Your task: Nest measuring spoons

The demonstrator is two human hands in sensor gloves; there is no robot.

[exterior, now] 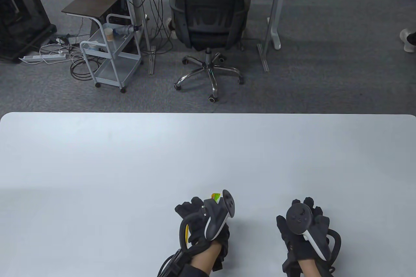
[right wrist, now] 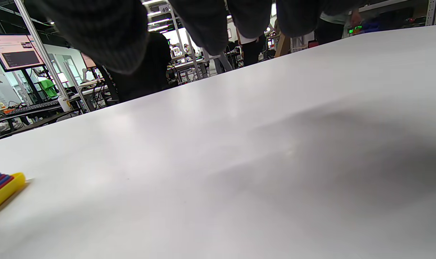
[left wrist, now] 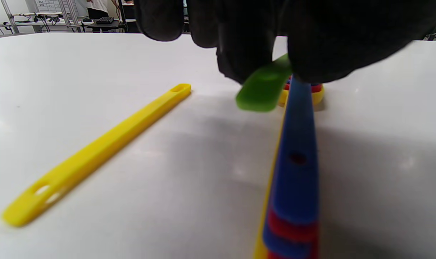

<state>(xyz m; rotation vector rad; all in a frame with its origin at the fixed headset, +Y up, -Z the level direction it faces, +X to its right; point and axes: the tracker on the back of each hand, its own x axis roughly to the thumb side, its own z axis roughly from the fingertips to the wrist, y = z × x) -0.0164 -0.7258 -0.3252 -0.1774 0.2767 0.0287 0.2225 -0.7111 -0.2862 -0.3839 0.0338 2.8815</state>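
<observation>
On the white table point(exterior: 97, 160), the left hand point(exterior: 201, 221) is pinching a green spoon point(left wrist: 263, 90) over the stacked blue, red and yellow spoons point(left wrist: 293, 180); a yellow stick point(left wrist: 95, 151) is lying left of that stack. The right hand point(exterior: 307, 228) is hovering, fingers loosely spread, holding nothing.

Landmark: nested spoon stack point(left wrist: 295, 172)
Left of stack: loose yellow strip point(left wrist: 95, 153) lies apart
Above stack: left hand point(exterior: 203, 221), green spoon point(left wrist: 263, 90)
Right of stack: bare white table point(exterior: 97, 160), right hand point(exterior: 305, 228) well apart

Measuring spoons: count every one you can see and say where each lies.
4 in the stack at least: green spoon in the left hand, over blue, red, yellow. A yellow stick lies apart. More may be hidden.
</observation>
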